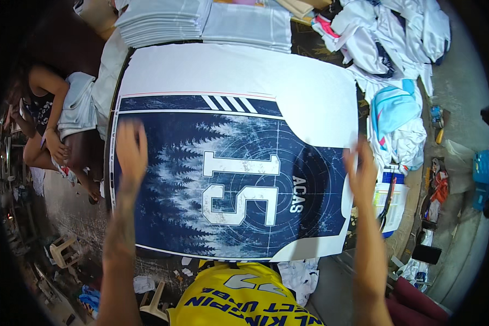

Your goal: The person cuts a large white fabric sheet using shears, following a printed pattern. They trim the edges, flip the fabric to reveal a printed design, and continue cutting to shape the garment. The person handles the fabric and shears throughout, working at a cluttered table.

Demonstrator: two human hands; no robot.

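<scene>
A printed jersey panel (171,187), dark navy with pine trees, large white digits and stripes, is spread on a white sheet (201,68). The panel lies sideways across the work table. At its left edge is my left hand (131,149), open, the fingertips a little blurred. On the opposite side, my right hand (360,168) is at the sheet's right edge with thumb and fingers apart. Whether either palm presses on the sheet I cannot tell. A shadow falls across the panel's right part.
Stacks of folded white sheets (160,24) stand behind the panel. White garments (380,32) and a light blue piece (392,111) are heaped at the right, near papers and scissors (387,209). At the left sits another person (51,89). A stool (65,250) stands on the floor.
</scene>
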